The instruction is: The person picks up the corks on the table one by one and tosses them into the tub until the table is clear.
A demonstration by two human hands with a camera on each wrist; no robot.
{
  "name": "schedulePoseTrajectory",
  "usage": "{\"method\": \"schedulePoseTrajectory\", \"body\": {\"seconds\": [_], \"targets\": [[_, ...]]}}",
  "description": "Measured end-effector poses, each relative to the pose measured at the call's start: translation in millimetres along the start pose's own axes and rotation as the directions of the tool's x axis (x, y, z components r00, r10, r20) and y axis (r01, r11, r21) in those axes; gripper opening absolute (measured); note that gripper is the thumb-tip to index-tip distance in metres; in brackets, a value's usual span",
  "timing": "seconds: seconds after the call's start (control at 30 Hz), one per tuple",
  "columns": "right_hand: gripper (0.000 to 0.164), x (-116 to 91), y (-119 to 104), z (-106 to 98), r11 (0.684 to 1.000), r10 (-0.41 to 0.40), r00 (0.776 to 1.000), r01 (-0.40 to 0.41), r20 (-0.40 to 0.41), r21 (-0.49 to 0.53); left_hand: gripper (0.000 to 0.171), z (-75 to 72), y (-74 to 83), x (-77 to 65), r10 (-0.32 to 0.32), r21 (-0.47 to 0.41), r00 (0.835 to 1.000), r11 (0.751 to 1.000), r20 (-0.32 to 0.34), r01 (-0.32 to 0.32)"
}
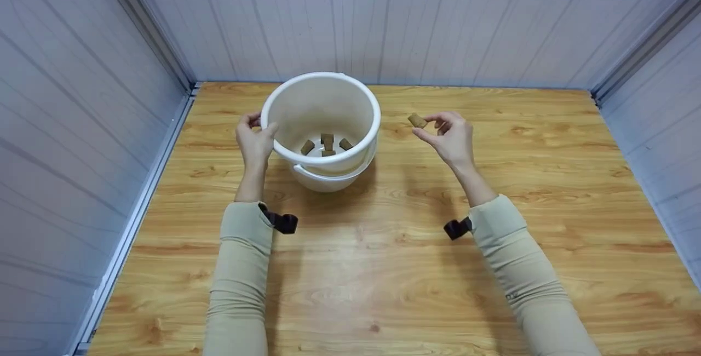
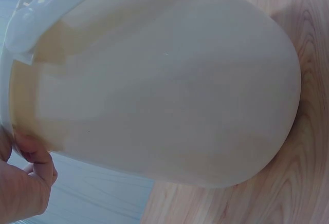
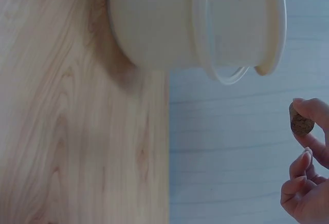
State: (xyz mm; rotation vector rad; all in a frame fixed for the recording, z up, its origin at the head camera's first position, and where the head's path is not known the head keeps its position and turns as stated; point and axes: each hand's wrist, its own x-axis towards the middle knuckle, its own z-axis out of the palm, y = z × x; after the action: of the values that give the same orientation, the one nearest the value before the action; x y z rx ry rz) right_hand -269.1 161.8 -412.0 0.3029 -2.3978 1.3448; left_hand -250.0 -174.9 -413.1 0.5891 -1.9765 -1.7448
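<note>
A white bucket (image 1: 320,175) stands upright on the wooden table, its handle hanging down at the front. My left hand (image 1: 255,139) grips the bucket's rim at the left, thumb over the edge and fingers outside; in the left wrist view, the curled fingers (image 2: 36,154) show under the rim. Several brown corks (image 1: 328,141) lie on the bucket's bottom. To the right of the bucket, my right hand (image 1: 452,136) pinches another cork (image 1: 417,121) between thumb and fingers, held up in the air. The right wrist view shows this cork (image 3: 300,120) with its speckled end.
The wooden table (image 1: 361,268) meets a pale panel wall (image 1: 427,22) behind the bucket. Further panels rise at the left (image 1: 71,98) and right (image 1: 657,120). A black wrist camera (image 1: 286,223) sits on the left sleeve, another black camera (image 1: 455,229) on the right.
</note>
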Motion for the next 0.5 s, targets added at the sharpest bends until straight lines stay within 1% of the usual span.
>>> {"method": "schedulePoseTrajectory", "body": {"seconds": [0.23, 0.5], "targets": [[0.028, 6, -21, 10, 0.999, -0.033, 0.999, 0.032, 0.038, 0.019, 0.036, -0.5, 0.5, 0.2, 0.004, 0.001, 1.0, 1.0, -0.008, -0.004], [0.027, 9, -38, 22, 0.996, -0.082, 0.994, 0.079, 0.065, 0.046, 0.037, -0.2, 0.6, 0.2, 0.011, 0.007, 1.0, 1.0, -0.005, -0.011]]}}
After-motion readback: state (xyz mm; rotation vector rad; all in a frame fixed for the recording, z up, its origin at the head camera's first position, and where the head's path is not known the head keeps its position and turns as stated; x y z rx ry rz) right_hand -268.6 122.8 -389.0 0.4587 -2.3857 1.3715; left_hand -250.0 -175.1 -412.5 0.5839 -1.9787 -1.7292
